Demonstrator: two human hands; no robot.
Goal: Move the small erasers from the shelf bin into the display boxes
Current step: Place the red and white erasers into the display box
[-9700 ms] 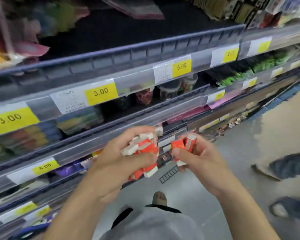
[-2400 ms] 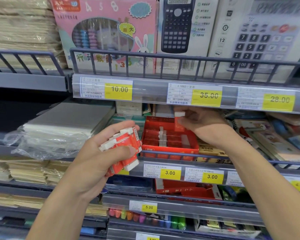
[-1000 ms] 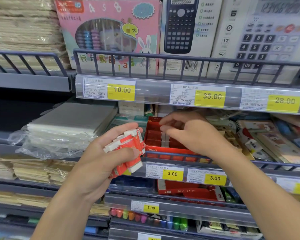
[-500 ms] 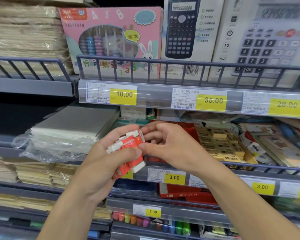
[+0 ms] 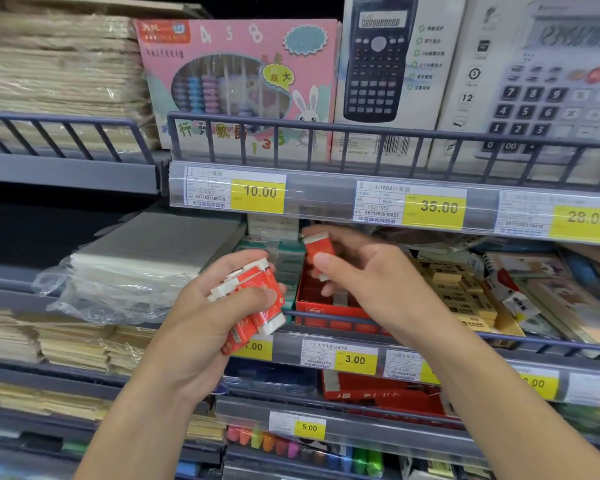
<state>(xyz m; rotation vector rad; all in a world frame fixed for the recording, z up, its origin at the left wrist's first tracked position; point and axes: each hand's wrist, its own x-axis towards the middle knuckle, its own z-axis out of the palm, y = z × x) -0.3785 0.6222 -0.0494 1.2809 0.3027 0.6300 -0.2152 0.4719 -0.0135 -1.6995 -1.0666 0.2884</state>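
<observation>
One red-and-white eraser (image 5: 318,250) is now pinched between my right hand's (image 5: 368,275) thumb and fingers, lifted above the red display box (image 5: 321,299) on the shelf; half a second ago those fingers were at the eraser stack (image 5: 253,299), which my left hand (image 5: 215,317) still grips beside the box.

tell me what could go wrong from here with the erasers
The left hand grips a crowded bunch of erasers with some sticking out past the fingers; one could slip and fall down the shelves. The right hand pinches a single eraser close under the price rail above the red box, so it might knock the rail or miss a slot.
</observation>
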